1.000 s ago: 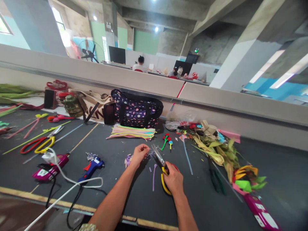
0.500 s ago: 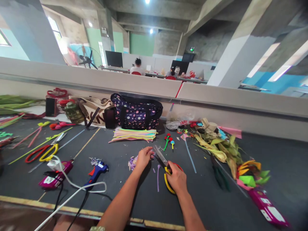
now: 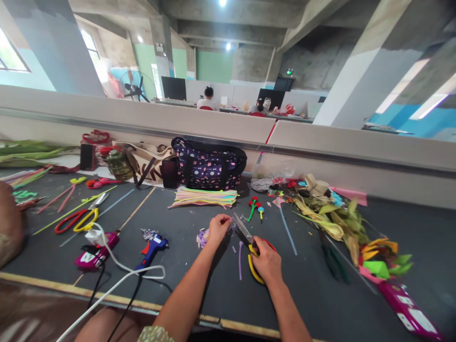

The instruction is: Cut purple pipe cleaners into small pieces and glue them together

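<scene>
My right hand (image 3: 266, 259) is closed round the red and yellow handles of a pair of scissors (image 3: 243, 231), whose blades point away toward my left fingertips. My left hand (image 3: 218, 230) is pinched just left of the blade tips; what lies between its fingers is too small to make out, though purple bits show beside them. A heap of small purple and pale cut pieces (image 3: 202, 238) lies left of that hand, partly behind it. Below the blades, a thin purple strip (image 3: 241, 261) rests on the dark table.
A bundle of pastel fuzzy sticks (image 3: 203, 198) lies before a patterned bag (image 3: 210, 166). Red and blue fuzzy flowers (image 3: 253, 207) are nearby. Leftward are a blue glue gun (image 3: 153, 249), white cable (image 3: 117, 281) and second scissors (image 3: 83, 216). Dried husks (image 3: 331, 221) and pliers (image 3: 334, 261) lie right.
The view has shifted slightly, so the scene sits further right. Another person's arm has come in at the left edge. My hands and the scissors keep nearly the same pose.
</scene>
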Action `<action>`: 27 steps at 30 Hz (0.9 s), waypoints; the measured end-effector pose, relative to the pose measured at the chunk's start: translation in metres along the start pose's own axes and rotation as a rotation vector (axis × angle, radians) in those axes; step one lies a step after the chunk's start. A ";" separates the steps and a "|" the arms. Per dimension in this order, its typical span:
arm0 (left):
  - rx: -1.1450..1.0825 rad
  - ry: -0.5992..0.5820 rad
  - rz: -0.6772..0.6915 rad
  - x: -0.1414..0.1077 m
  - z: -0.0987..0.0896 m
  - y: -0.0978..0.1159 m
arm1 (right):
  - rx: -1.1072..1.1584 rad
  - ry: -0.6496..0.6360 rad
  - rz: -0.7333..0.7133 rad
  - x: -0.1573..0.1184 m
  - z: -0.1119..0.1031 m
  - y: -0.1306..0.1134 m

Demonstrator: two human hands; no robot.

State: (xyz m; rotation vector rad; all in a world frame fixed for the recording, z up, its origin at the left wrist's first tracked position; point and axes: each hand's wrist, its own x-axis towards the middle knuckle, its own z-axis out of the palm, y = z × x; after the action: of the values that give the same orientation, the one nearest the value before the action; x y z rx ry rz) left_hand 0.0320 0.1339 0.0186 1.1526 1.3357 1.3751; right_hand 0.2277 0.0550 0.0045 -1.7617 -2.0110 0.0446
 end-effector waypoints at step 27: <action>-0.528 -0.132 -0.261 -0.008 -0.002 0.009 | -0.018 -0.063 -0.029 -0.001 -0.001 0.005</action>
State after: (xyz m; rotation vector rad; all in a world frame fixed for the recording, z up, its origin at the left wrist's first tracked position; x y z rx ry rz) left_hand 0.0312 0.1252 0.0274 0.6739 0.9113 1.3236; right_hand 0.2327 0.0543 0.0032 -1.7625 -2.0865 0.0744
